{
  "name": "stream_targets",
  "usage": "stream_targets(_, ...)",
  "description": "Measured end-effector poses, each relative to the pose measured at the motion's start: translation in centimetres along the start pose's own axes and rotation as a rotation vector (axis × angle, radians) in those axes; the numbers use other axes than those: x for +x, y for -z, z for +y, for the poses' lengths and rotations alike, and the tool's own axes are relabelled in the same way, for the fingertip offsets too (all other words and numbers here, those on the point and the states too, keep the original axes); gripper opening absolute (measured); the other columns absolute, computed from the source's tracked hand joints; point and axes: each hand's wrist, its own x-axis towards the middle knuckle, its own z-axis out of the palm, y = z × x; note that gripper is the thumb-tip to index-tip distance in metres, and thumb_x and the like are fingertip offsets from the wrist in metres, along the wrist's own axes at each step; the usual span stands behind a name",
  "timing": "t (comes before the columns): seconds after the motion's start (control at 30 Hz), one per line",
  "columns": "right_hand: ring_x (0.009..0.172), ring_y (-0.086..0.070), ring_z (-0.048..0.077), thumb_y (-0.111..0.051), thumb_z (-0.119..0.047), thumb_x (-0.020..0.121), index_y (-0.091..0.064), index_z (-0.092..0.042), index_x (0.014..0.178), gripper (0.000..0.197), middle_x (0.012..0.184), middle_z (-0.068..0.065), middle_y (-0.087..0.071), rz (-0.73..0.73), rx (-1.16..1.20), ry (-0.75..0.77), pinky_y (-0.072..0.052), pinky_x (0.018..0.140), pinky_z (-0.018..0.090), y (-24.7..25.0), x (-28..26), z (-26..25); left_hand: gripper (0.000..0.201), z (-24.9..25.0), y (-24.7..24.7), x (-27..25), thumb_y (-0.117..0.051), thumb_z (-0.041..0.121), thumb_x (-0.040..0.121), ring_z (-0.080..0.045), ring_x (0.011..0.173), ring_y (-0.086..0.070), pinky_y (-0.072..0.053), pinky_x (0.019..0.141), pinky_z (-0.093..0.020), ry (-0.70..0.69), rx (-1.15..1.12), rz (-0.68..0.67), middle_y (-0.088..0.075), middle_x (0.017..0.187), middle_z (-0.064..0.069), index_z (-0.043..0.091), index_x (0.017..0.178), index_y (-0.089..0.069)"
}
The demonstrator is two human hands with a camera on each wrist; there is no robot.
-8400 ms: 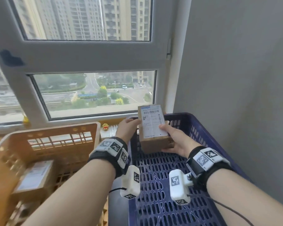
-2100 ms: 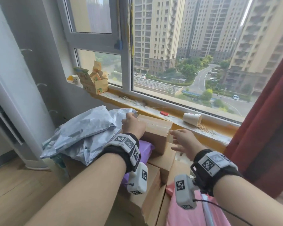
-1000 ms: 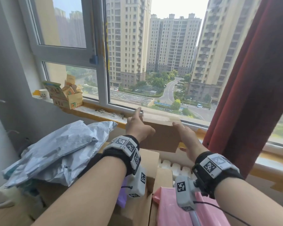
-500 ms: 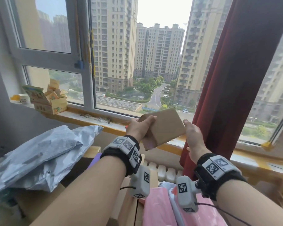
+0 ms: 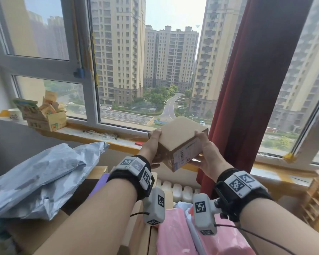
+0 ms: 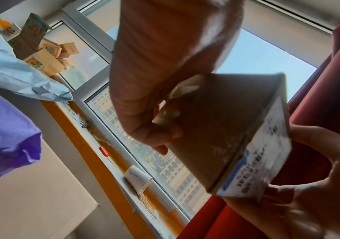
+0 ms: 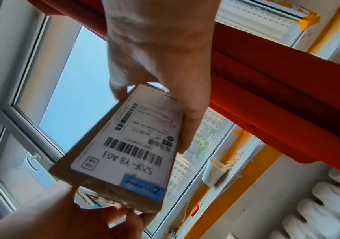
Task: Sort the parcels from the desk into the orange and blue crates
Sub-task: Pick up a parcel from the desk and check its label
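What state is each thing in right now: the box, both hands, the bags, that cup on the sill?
Cardboard box: held in the air, tilted, label facing down-right.
Left hand: gripping the box's left end.
Right hand: gripping its labelled side.
Grey mailer bags: crumpled, piled.
Paper cup: tipped over, sticks spilling.
Snack carton: open.

A small brown cardboard box (image 5: 179,140) is up in the air in front of the window, tipped to one side. It has a white label (image 7: 138,139) with black bar codes and a blue strip. More parcels lie below: a grey bag (image 5: 37,179), a purple bag (image 6: 3,135) and a pink bag (image 5: 175,234).
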Motion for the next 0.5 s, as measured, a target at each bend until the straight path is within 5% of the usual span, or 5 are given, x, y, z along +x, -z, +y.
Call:
stream_targets(0.13,0.1,-0.063,0.032,-0.056,-0.046,0.092,-0.056,-0.013,0.115,0.04,0.103,0.015,-0.06,0.019,0.064,-0.011,-0.06,0.074,0.046,0.5,-0.2,0.1,0.072,-0.1,-0.1,-0.5,-0.037,0.077,0.083,-0.025,0.107,-0.055,-0.039,0.101,-0.044,-0.071,0.062,-0.008,-0.058,0.119,-0.004,0.021,0.127,-0.047)
stream_targets(0.27,0.099,-0.062,0.03,-0.051,-0.055,0.091,-0.059,-0.012,0.124,0.055,0.109,0.018,-0.063,0.073,0.189,-0.051,-0.06,0.076,0.048,1.0,0.1,0.2,0.059,0.3,-0.5,-1.1,-0.046,0.066,0.086,-0.024,0.117,-0.051,-0.043,0.094,-0.042,-0.211,0.017,-0.107,-0.055,0.118,0.005,0.025,0.13,-0.049)
stream_targets(0.37,0.102,-0.061,0.031,-0.047,-0.057,0.091,-0.06,-0.014,0.126,0.057,0.112,0.019,-0.064,0.113,0.22,-0.065,-0.059,0.07,0.044,1.3,-0.2,-0.1,0.089,0.5,-0.7,-1.0,-0.069,0.052,0.06,-0.021,0.121,-0.052,-0.041,0.079,-0.037,-0.309,0.063,-0.21,-0.058,0.128,-0.001,0.025,0.14,-0.04)
stream_targets(0.5,0.109,-0.06,0.035,-0.044,-0.057,0.091,-0.062,-0.016,0.122,0.054,0.118,0.02,-0.064,0.135,0.237,-0.091,-0.06,0.07,0.044,1.7,-0.6,-0.1,0.124,0.1,-1.3,-0.7,-0.086,0.02,0.055,-0.017,0.123,-0.048,-0.046,0.092,-0.034,-0.409,0.257,-0.299,-0.04,0.144,0.003,0.041,0.15,-0.009)
